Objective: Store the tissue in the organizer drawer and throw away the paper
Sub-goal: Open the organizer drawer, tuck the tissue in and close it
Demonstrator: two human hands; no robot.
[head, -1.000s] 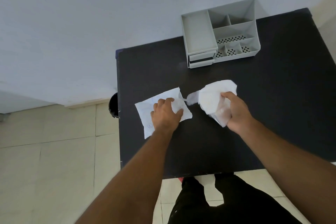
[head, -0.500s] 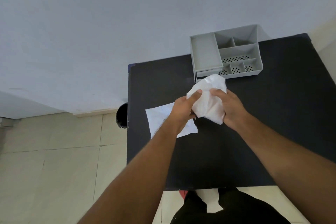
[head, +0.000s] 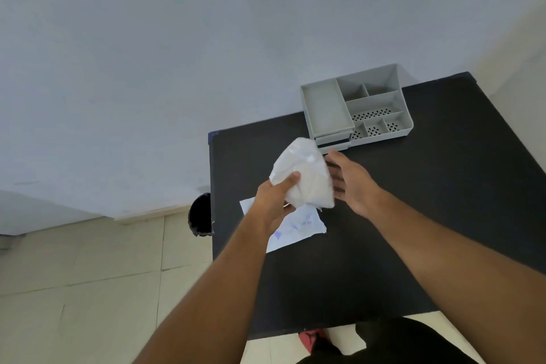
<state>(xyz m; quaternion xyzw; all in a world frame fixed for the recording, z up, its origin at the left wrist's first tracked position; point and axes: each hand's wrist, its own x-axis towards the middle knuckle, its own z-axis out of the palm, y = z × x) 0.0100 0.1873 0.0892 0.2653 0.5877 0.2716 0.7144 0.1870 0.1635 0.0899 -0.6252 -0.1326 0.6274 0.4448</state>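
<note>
Nearest you, at six o'clock, your dark-trousered legs (head: 393,343) and a scrap of red footwear (head: 313,340) showed below the black table (head: 399,230), both cut by the bottom of the frame. Both forearms reached in from the lower corners. The paper (head: 298,226) lay flat on the table near its nine o'clock edge, your left wrist covering much of it; its faint blue print was too blurred to read.

Your left hand (head: 273,204) was clamped on the tissue (head: 304,177), thumb across the front and the other fingers hidden behind it, holding the pack up off the table. Whether it was bare tissue or a clear wrapper was hard to tell through the glare. Your right hand (head: 351,183) stood just beside the tissue at three o'clock, fingers spread apart and holding nothing; whether the fingertips brushed it could not be told.

At nine o'clock, a black bin (head: 200,217) on the floor was half hidden by the table edge. Farthest, at one o'clock, the grey organizer (head: 328,109) sat against the wall (head: 177,53), its drawer (head: 334,139) partly screened by the tissue.
</note>
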